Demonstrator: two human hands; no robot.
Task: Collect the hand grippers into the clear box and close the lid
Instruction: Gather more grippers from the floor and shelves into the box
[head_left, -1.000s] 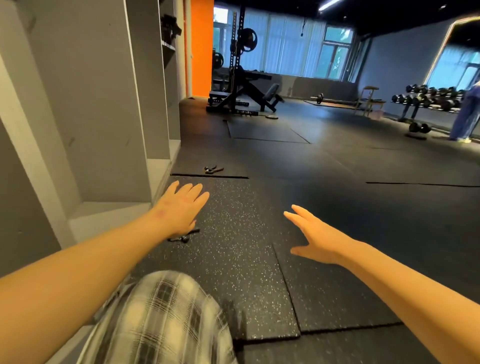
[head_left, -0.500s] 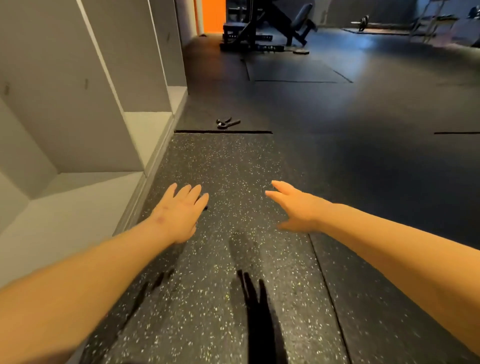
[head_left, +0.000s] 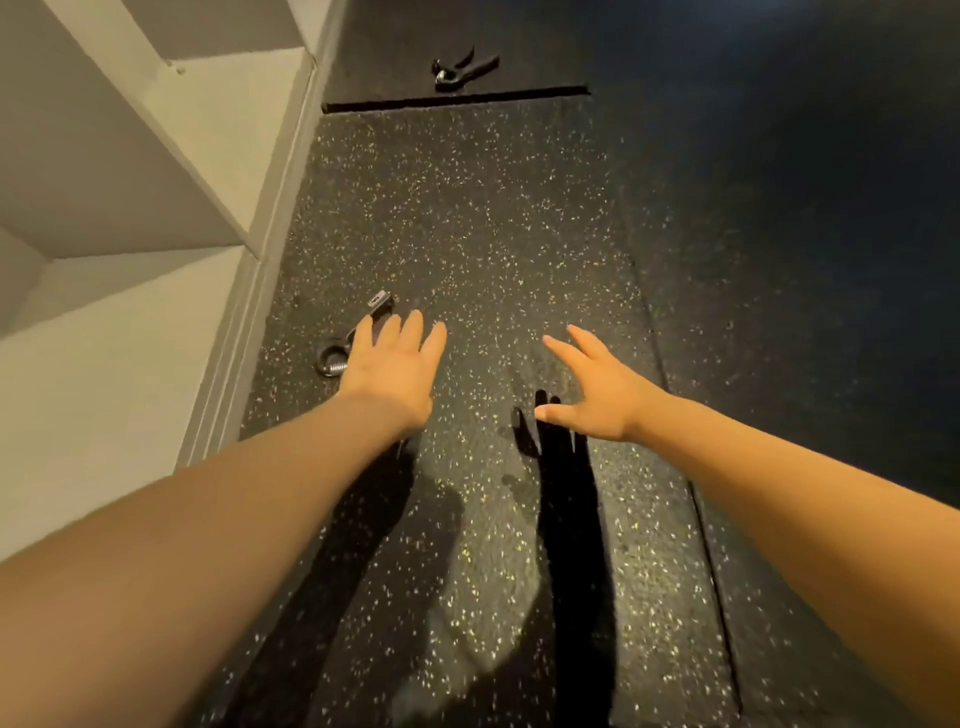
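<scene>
Black rubber floor (head_left: 467, 218), flecked with pale yellow specks, fills the head view, seen steeply from above. Two hand grippers lie on it. The near gripper (head_left: 332, 361) lies close to the base of a white shelf unit (head_left: 156, 171) at the left. Its metal spring coil shows to the left of the left hand (head_left: 392, 371), and one handle end, bearing a small metal plate, shows just beyond the fingertips; the part between is hidden under the hand. The far gripper (head_left: 464, 70) lies at the top of the view, just beyond a straight seam (head_left: 457, 98) between floor mats. Its two dark handles splay toward the right and its metal coil lies toward the left; it is well apart from both hands. The left hand reaches forward, back uppermost, its fingers (head_left: 415, 332) straight and close together over the near gripper. They hold nothing, and whether they touch the gripper cannot be told. The right hand (head_left: 602, 395) reaches forward beside the left, apart from it, with fingers (head_left: 569, 351) straight and spread and the thumb out toward the left hand. It holds nothing and is well apart from both grippers. Both forearms are bare. Dark shadows (head_left: 563, 493) of the arms and hands fall on the floor beneath them.
</scene>
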